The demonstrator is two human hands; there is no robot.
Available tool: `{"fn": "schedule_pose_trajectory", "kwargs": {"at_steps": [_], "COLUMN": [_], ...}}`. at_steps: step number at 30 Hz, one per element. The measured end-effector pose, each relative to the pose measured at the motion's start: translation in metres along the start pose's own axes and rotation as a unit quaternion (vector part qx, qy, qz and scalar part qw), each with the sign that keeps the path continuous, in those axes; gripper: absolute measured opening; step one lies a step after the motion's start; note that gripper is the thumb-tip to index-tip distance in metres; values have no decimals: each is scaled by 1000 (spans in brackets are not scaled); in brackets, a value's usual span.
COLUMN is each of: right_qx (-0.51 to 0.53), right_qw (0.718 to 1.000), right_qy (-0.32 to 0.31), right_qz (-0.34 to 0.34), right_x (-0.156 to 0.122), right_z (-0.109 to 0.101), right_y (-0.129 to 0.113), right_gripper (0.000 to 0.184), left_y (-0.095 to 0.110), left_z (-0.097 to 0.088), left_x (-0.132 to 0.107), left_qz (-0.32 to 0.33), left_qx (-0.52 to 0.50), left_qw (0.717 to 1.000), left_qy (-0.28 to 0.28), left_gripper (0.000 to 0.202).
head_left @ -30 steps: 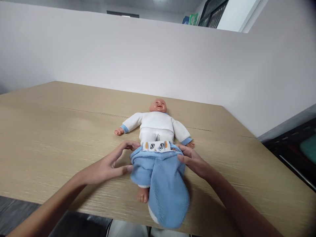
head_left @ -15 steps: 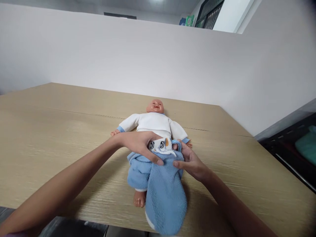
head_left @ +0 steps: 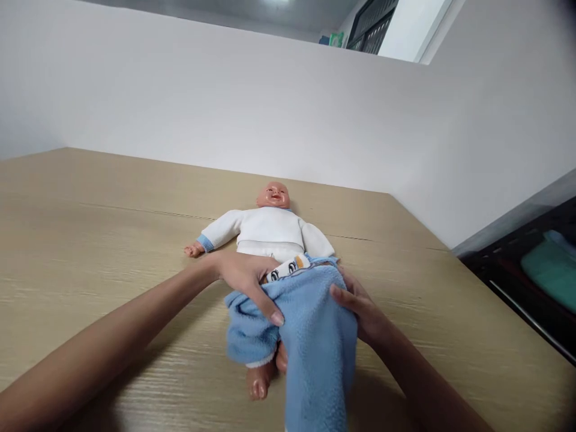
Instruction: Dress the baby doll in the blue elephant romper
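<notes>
A wide wooden table (head_left: 112, 240) fills the room below a plain pale wall (head_left: 270, 108). A doll (head_left: 270, 228) lies on its back on it, with its head nearest the wall.

The blue pants (head_left: 310, 342) are over the doll's legs, below its white top. One bare foot (head_left: 258, 382) pokes out of a short, bunched pant leg. The other foot (head_left: 282, 358) only peeks out beside the long pant leg, which comes down past the doll's feet and out of view. The pants have a white band (head_left: 288, 268) at the top, near the doll's tummy.

The two hands are apart, with the blue cloth between them. The left hand (head_left: 245, 276) has its thumb on the front of the pants and its fingers tucked behind the waist; it seems to pinch there, maybe to keep the top edge steady. The right hand (head_left: 362, 306) grips the other side of the waist, thumb in front, fingers hidden, perhaps to keep the cloth lifted. The doll probably lies flat so both hands can reach its legs.

Far to the right of the doll is a black rack (head_left: 495, 264) with a green cloth (head_left: 551, 273). High past its head are a barred window (head_left: 371, 27) and a green pack (head_left: 336, 39).

The band has eyes and an orange patch on it. I can't read any words or brand names; the pack is too small to tell.
</notes>
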State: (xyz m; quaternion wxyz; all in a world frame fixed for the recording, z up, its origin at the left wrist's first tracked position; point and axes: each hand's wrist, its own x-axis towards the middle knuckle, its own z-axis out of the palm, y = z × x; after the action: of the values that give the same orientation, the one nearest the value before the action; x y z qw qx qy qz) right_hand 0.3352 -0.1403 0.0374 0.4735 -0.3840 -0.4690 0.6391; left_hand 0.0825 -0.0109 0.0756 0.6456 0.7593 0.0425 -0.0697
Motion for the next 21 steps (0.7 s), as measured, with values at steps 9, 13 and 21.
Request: {"fn": "schedule_pose_trajectory", "kwargs": {"at_steps": [9,13,21], "right_qx": [-84,39,-71], "right_qw": [981,998,969], "right_qy": [-153,-7,-214], "right_qz": [79,39,98], "right_x": [-5,0,-4], "right_z": [-12,-4,-1], "right_y": [-2,9,-1], "right_gripper": [44,49,60], "left_y": [1,3,-5], "left_z": [4,6,4], "left_x": [-2,-1,-3], "left_qz": [48,3,62], "left_qx": [-11,-14,10], "left_qw": [998,1000,997], "left_qy": [34,-13,40], "left_gripper": [31,50,38]}}
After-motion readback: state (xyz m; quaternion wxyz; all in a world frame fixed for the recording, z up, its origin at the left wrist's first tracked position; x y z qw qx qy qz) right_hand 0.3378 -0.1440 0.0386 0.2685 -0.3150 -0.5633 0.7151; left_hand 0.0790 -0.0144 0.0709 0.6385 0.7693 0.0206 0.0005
